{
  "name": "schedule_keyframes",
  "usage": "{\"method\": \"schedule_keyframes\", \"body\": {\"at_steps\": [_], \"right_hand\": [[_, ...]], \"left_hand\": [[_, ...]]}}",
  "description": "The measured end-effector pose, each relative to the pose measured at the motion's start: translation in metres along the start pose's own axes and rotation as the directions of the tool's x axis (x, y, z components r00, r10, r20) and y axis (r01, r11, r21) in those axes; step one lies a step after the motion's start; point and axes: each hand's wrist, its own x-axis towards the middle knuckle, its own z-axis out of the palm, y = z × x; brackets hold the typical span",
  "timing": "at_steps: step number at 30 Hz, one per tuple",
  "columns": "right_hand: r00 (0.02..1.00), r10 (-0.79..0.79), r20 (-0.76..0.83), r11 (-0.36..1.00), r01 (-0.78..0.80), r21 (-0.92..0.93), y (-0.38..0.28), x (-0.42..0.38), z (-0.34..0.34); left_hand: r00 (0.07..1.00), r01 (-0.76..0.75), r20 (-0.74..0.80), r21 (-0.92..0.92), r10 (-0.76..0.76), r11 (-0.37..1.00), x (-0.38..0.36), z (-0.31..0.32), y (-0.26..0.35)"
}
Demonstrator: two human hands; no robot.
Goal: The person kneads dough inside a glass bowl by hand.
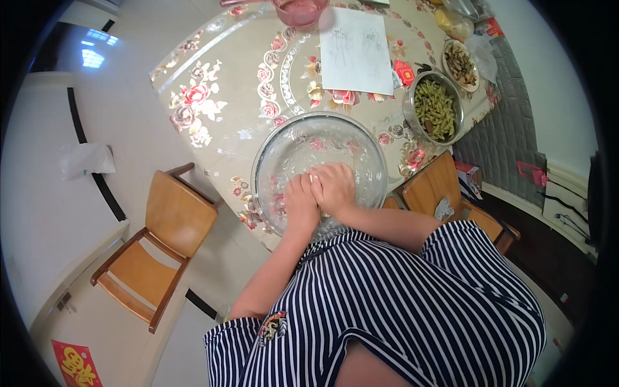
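Note:
A large clear glass bowl point(263, 145) stands at the near edge of the table, with pale bits stuck to its inside. My left hand point(301, 200) and my right hand point(335, 187) are both down in the bowl, side by side and touching, fingers curled downward. Whitish residue shows between the fingers. Whatever lies under the two hands is hidden by them, so I cannot make it out.
A sheet of paper point(358, 55) with faint drawings lies beyond the bowl on the flowered tablecloth point(238, 71). Right of it are a metal bowl of green pieces point(435, 109) and a plate of food point(460, 64). A pink pot point(300, 13) and wooden chairs point(180, 213) are also around.

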Motion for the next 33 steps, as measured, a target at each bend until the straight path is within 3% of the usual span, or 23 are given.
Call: {"method": "schedule_keyframes", "body": {"at_steps": [2,4,7,11,13,14,16,20,22,23,25,26,27,29,30,31,32,33], "right_hand": [[0.999,-0.041,-0.03,0.999,0.041,0.017,0.014,0.016,0.012],[0.991,-0.132,-0.034,0.987,0.134,0.085,0.025,0.031,0.016],[0.978,-0.21,0.015,0.978,0.21,0.002,0.04,0.044,0.025],[0.96,-0.279,-0.003,0.96,0.279,0.033,0.043,0.07,0.031],[0.969,-0.2,0.144,0.975,0.211,-0.066,0.042,0.074,0.033],[0.968,-0.212,0.132,0.973,0.222,-0.069,0.04,0.077,0.034],[0.967,-0.087,0.24,0.981,0.124,-0.146,0.034,0.081,0.032],[0.975,-0.045,0.219,0.988,0.077,-0.136,0.03,0.085,0.033],[0.876,0.055,0.479,0.998,-0.052,-0.02,0.033,0.086,0.021],[0.881,0.053,0.469,0.999,-0.048,-0.023,0.034,0.086,0.012],[0.75,0.328,0.575,0.913,-0.407,0.011,0.01,0.093,-0.029],[0.812,0.292,0.506,0.955,-0.276,-0.108,-0.015,0.086,-0.054],[0.81,0.298,0.505,0.953,-0.285,-0.105,-0.02,0.062,-0.051],[0.945,-0.032,0.325,0.992,0.07,-0.104,-0.018,0.016,-0.029],[0.944,-0.026,0.328,0.993,0.063,-0.104,-0.021,0.0,-0.024],[0.974,-0.072,0.216,0.99,0.097,-0.106,-0.024,-0.013,-0.019],[0.988,-0.116,0.103,0.985,0.127,-0.113,-0.024,-0.02,-0.015],[0.988,-0.104,0.114,0.987,0.116,-0.112,-0.021,-0.022,-0.013]], "left_hand": [[0.997,0.063,0.05,0.027,-0.064,0.998,0.016,-0.003,0.001],[0.962,0.247,0.093,0.105,-0.257,0.963,0.033,-0.012,0.01],[0.961,0.236,0.108,0.169,-0.256,0.957,0.045,-0.005,0.0],[0.971,0.166,0.141,0.194,-0.195,0.967,0.062,-0.005,-0.015],[0.962,0.159,0.199,0.139,-0.185,0.977,0.072,-0.021,-0.01],[0.966,0.156,0.184,0.142,-0.181,0.977,0.074,-0.019,-0.014],[0.895,0.313,0.315,0.061,-0.316,0.948,0.076,-0.014,-0.021],[0.875,0.346,0.357,0.012,-0.328,0.938,0.074,-0.032,-0.015],[0.954,0.17,0.246,0.018,-0.169,0.985,0.054,-0.027,-0.013],[0.958,0.162,0.238,0.017,-0.161,0.987,0.043,-0.028,-0.01],[0.975,-0.042,0.221,0.045,0.032,0.998,0.01,-0.041,0.003],[0.973,-0.048,0.229,0.046,0.037,0.998,-0.005,-0.05,0.011],[0.984,-0.063,0.169,-0.011,0.064,0.998,-0.018,-0.06,0.023],[0.99,-0.082,0.109,-0.071,0.09,0.994,-0.02,-0.072,0.03],[0.978,0.086,0.196,-0.063,-0.072,0.994,-0.018,-0.076,0.03],[0.931,0.252,0.281,-0.04,-0.231,0.967,-0.017,-0.077,0.029],[0.986,0.127,0.107,0.019,-0.128,0.992,-0.022,-0.063,0.02],[0.984,0.13,0.123,0.015,-0.131,0.991,-0.026,-0.048,0.013]]}}
